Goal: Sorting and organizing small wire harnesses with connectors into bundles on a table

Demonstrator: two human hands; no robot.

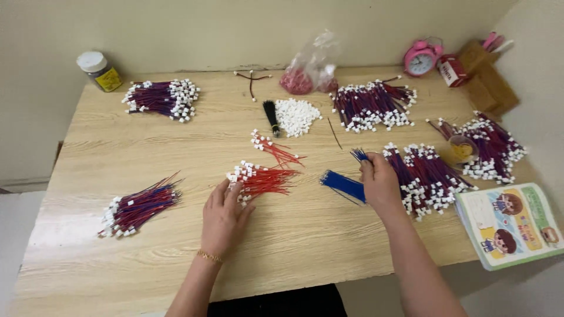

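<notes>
My left hand (224, 217) lies flat on the wooden table (294, 235), its fingers spread and touching the white connector ends of a bunch of red wires (261, 178). A smaller bunch of red wires (273, 148) lies just beyond. My right hand (379, 185) rests on a bundle of blue wires (342, 184), pinching one or a few blue wires (358, 155) that stick up past the fingers. A heap of loose white connectors (296, 115) sits at the table's middle back, next to a black brush-like tool (271, 115).
Bundles of red-and-blue wires with white plugs lie around: back left (161, 98), front left (138, 208), back right (373, 104), right (426, 176), far right (490, 147). A jar (100, 70), plastic bags (311, 67), pink alarm clock (421, 58) and a picture book (511, 223) stand at the edges.
</notes>
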